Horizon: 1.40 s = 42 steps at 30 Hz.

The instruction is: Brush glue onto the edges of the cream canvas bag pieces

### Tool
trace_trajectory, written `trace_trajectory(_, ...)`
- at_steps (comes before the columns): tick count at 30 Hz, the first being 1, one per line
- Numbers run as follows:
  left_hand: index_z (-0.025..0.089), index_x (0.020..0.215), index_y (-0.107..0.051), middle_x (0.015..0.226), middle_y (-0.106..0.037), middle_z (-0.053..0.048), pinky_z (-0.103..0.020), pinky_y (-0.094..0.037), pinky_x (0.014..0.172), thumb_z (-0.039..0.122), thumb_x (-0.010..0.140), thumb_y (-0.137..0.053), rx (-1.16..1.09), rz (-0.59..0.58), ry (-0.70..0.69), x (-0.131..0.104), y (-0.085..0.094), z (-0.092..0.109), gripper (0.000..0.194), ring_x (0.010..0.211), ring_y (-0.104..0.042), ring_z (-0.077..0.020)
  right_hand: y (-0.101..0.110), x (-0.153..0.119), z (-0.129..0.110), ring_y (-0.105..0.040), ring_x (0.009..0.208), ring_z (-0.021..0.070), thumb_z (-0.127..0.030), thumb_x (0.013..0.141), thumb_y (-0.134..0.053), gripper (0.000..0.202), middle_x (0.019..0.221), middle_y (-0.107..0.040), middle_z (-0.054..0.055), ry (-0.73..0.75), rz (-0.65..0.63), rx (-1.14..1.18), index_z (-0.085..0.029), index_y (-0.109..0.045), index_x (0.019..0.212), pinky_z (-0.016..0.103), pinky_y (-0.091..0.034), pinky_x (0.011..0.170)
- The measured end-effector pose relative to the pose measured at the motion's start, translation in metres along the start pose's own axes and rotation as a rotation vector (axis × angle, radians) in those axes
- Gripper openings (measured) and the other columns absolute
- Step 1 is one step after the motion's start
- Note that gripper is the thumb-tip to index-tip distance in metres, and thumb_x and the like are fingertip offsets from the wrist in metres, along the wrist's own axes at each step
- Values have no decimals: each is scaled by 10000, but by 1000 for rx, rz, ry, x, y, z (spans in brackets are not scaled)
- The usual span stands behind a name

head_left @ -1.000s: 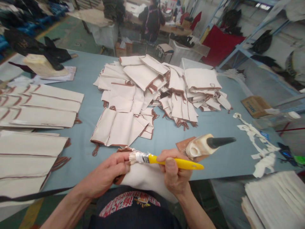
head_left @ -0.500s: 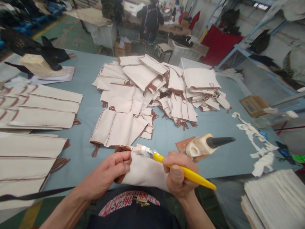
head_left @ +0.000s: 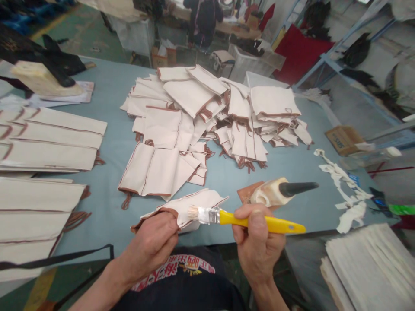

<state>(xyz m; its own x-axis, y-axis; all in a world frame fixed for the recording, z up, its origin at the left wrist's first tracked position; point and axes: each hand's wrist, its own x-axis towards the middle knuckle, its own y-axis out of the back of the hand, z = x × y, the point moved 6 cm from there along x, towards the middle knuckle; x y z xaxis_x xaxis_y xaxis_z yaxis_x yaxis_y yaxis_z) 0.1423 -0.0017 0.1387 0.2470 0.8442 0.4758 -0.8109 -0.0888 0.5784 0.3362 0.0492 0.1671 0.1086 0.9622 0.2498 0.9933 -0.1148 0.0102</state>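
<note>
My left hand (head_left: 158, 235) grips the brown-trimmed edge of a cream fabric piece (head_left: 197, 202) near the front of the table. In my right hand (head_left: 259, 233) is a yellow-handled paintbrush (head_left: 275, 224), held level with its bristles pointing left. The bristle tip is at the fabric piece, close to my left fingers; whether it touches cannot be made out. White stuff coats the brush's metal collar. Just beyond my right hand, a cream plastic container with a black spout-like end (head_left: 270, 192) lies on a brown pad.
A heap of cream fabric pieces with brown cords (head_left: 194, 95) covers the table's middle. Overlapping rows of similar pieces (head_left: 48, 149) lie at left. White scraps (head_left: 343, 185) and a cardboard box (head_left: 343, 140) are at right. A person (head_left: 204, 21) stands in the background.
The fabric piece has turned and now lies farther forward, with a different side up. My right hand has moved right, off the fabric, and the brush is more level.
</note>
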Motion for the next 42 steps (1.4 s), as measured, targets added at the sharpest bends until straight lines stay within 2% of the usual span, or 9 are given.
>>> trace_trajectory(8, 215, 900, -565, 705, -584, -1, -287, -432, 648, -32, 938, -440, 47, -60, -115, -4, -14, -2, 280, 658, -537, -178, -4, -19, 18, -349, 359, 73, -463, 1073, -527, 425, 481, -416, -73, -227, -281, -4, -190, -683, 787, 181, -222, 346)
trace_trajectory(11, 217, 903, -570, 686, -587, 0, -296, -427, 627, -22, 937, -445, 86, -55, -133, -5, -18, -2, 272, 632, -535, -183, 4, -7, 10, -323, 345, 62, -488, 1050, -573, 439, 488, -404, -77, -217, -166, 3, -198, -658, 732, 177, -188, 325)
trace_trajectory(14, 213, 945, -595, 690, -610, -2, -294, -449, 643, -21, 932, -452, 107, -48, -131, -5, -19, -3, 274, 643, -565, -185, 5, -1, 1, -355, 348, 64, -516, 1040, -586, 446, 505, -442, -67, -140, -60, 10, -203, -662, 731, 175, -228, 323)
trace_trajectory(18, 216, 916, -602, 694, -615, -6, -288, -450, 635, -33, 920, -458, 71, -6, -110, -4, -15, -3, 288, 648, -581, -182, -5, -9, 11, -357, 337, 76, -548, 1039, -569, 462, 463, -379, -82, -232, -192, -14, -202, -683, 755, 175, -247, 321)
trace_trajectory(24, 208, 891, -596, 681, -610, -11, -294, -433, 620, -11, 936, -466, 111, -17, -130, -4, -18, -1, 258, 643, -562, -184, -3, -2, 20, -276, 356, 54, -649, 990, -590, 538, 491, -348, -94, -291, -132, 34, -199, -598, 694, 168, -212, 324)
trace_trajectory(28, 217, 810, -565, 684, -612, -12, -293, -425, 618, -33, 911, -466, 92, -13, -152, -5, -18, 0, 287, 640, -569, -179, -10, 1, 23, -263, 354, 57, -642, 1008, -556, 546, 473, -310, -101, -345, -252, 40, -191, -621, 707, 174, -173, 329)
trace_trajectory(33, 224, 794, -553, 681, -622, -10, -306, -415, 606, -41, 917, -463, 140, -27, -150, -6, -19, 2, 305, 623, -560, -180, 2, 8, 21, -233, 386, 55, -663, 958, -606, 545, 497, -317, -95, -321, -113, -1, -205, -572, 666, 184, -180, 340)
trace_trajectory(38, 229, 730, -532, 644, -598, -12, -313, -403, 592, -30, 917, -439, 177, -15, -184, -9, -18, 4, 332, 599, -521, -177, 0, -2, 23, -211, 377, 52, -659, 988, -573, 555, 484, -285, -102, -389, -247, 6, -194, -602, 686, 184, -161, 344)
trace_trajectory(42, 228, 747, -542, 663, -618, -15, -311, -420, 620, -13, 938, -456, 186, -19, -181, -10, -18, 6, 319, 621, -545, -179, 10, 1, 23, -179, 385, 56, -647, 987, -595, 528, 471, -238, -115, -374, -172, 9, -196, -609, 712, 190, -151, 356)
